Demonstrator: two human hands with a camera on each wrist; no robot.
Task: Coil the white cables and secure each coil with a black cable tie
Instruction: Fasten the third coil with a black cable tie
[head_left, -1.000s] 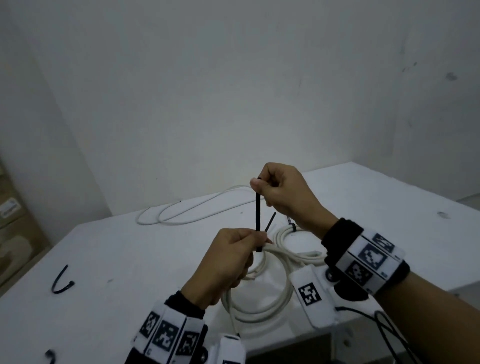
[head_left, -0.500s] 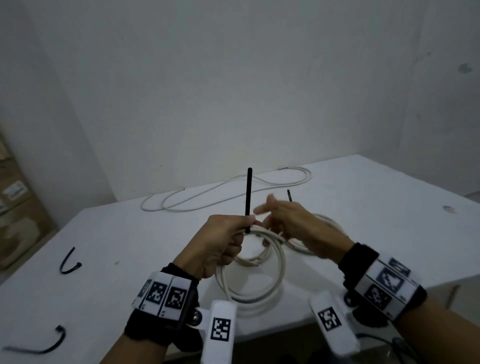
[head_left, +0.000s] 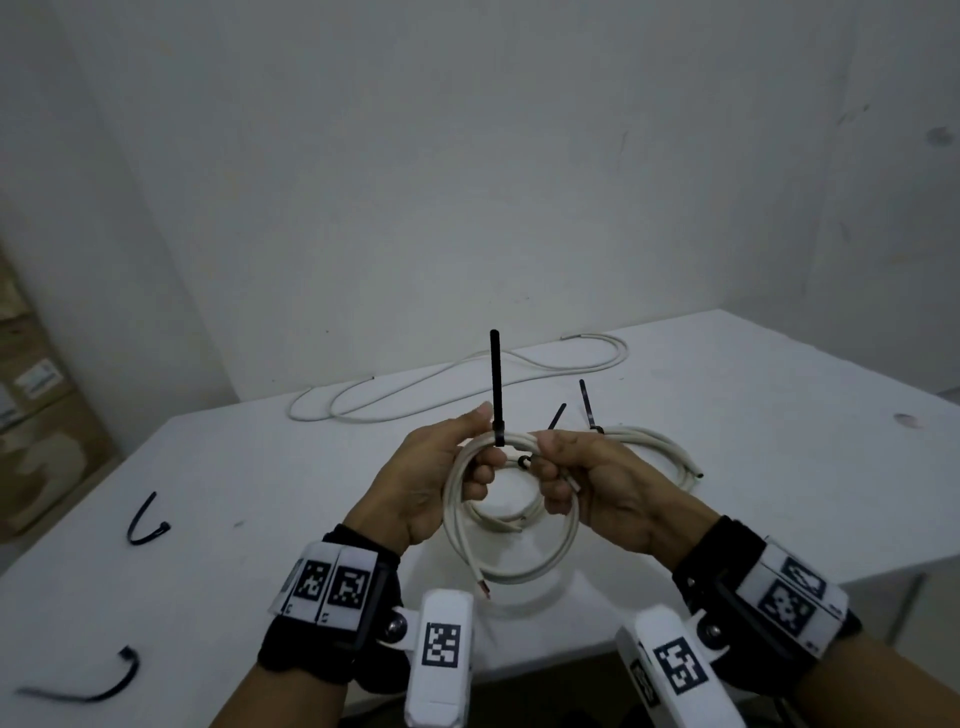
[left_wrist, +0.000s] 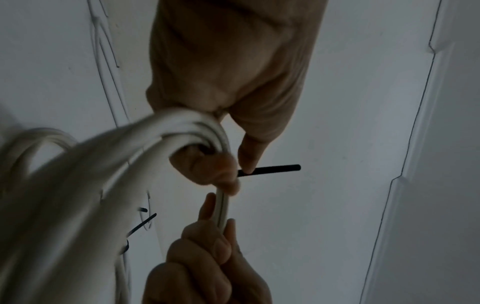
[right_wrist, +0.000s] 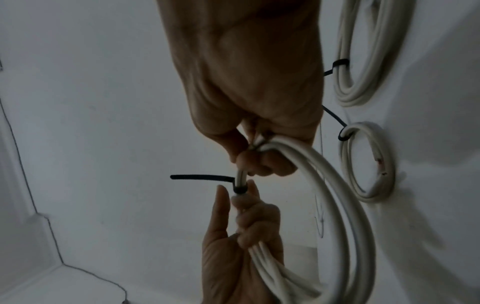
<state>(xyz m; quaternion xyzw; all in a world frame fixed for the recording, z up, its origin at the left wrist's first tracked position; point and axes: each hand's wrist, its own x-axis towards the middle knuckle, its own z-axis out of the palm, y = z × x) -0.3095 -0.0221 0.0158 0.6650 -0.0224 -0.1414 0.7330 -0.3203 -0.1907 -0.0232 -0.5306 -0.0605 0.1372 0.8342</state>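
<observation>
Both hands hold a white cable coil (head_left: 511, 566) up above the table (head_left: 753, 415). A black cable tie (head_left: 496, 384) is looped round the top of the coil, and its tail stands straight up. My left hand (head_left: 485, 444) grips the bundle right at the tie, thumb beside the tail. My right hand (head_left: 550, 467) grips the same bundle just to the right. In the left wrist view the coil (left_wrist: 130, 154) passes through my curled fingers and the tie (left_wrist: 270, 170) sticks out sideways. The right wrist view shows the tie (right_wrist: 202, 176) closed round the coil (right_wrist: 324, 195).
Two tied coils lie on the table behind my hands (right_wrist: 369, 160) (right_wrist: 363, 51). A loose uncoiled white cable (head_left: 467, 379) lies along the far edge by the wall. Two spare black ties (head_left: 145, 519) (head_left: 93, 686) lie at the left.
My right hand let go of the tie's tail, dropped down and took hold of the coil. The coil has come up off the table between both hands.
</observation>
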